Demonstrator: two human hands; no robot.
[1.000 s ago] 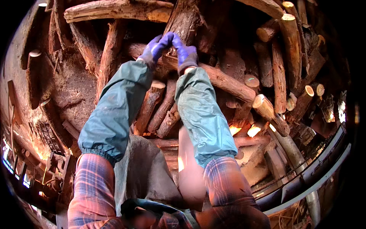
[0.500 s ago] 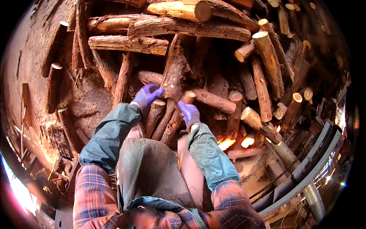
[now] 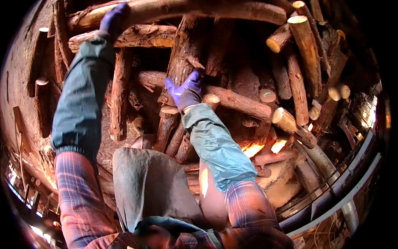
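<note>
My left hand [image 3: 112, 18], in a purple glove, is stretched far forward, its fingers closed over the left end of a long bark-covered log [image 3: 207, 10] that lies crosswise at the top. My right hand [image 3: 185, 90], also gloved in purple, rests near the lower part of a thick log [image 3: 181, 56] that slopes away from me. Its thumb is spread from the fingers and it grips nothing. A loose strip of bark [image 3: 195, 62] sticks up just beyond the right fingertips. Below the left hand lies a shorter split-barked log [image 3: 145, 36].
Several cut logs stand or lean at the right, among them a pale-topped log [image 3: 306, 50]. A crosswise log [image 3: 240, 101] is right of my right hand. Curved metal rails [image 3: 344, 182] run along the lower right. Bark-littered ground [image 3: 25, 91] spreads at the left.
My left hand has moved forward from the thick log to the long log at the top. My right hand has moved up and left onto the thick log. The view has shifted slightly.
</note>
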